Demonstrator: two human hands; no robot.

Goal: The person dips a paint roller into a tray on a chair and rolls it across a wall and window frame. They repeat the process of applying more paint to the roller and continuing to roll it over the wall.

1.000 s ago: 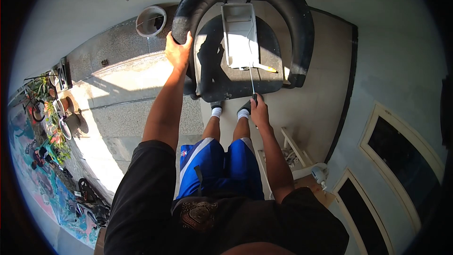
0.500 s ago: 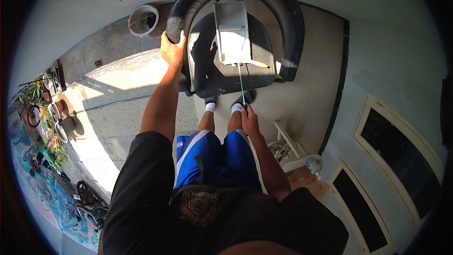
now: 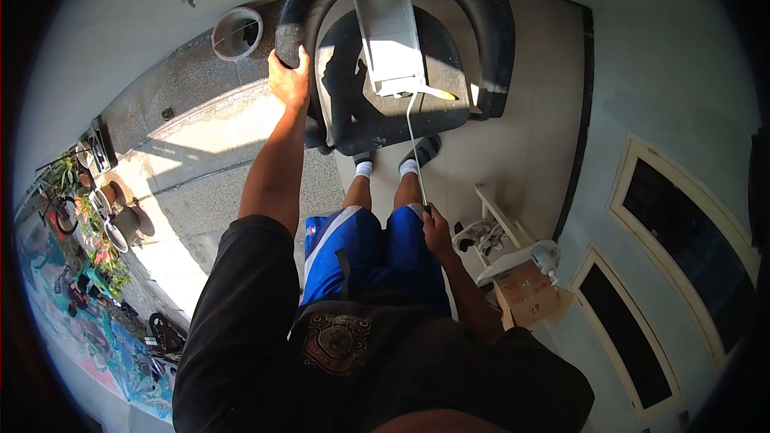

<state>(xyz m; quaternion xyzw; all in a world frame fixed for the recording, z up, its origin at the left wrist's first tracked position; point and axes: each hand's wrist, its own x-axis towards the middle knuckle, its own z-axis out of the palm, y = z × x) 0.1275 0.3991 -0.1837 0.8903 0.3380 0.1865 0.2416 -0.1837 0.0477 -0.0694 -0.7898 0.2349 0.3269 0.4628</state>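
Note:
My left hand (image 3: pixel 289 80) grips the front end of the left armrest of a black padded armchair (image 3: pixel 499 48). Across the chair's seat lies a pale grey paint tray (image 3: pixel 388 24), sunlit at its near end. A brush handle with a yellow tip (image 3: pixel 439 94) pokes out beside the tray's near edge. Low by my right thigh, my right hand (image 3: pixel 437 232) is closed round the dark handle of a paint roller (image 3: pixel 416 140). Its long bent wire reaches up to the tray's near edge; the roller head is hard to make out against the bright tray.
A round whitish pot (image 3: pixel 237 34) stands by the wall at upper left. Right of my legs are a white wooden frame (image 3: pixel 499 216), a cardboard box (image 3: pixel 525 293) and a white fan-like object (image 3: pixel 545 258). Potted plants (image 3: pixel 108 256) line the far left.
My right hand has come down and back towards my body with the roller handle, and more of the bent wire shows outside the tray. My left hand keeps its hold on the armrest.

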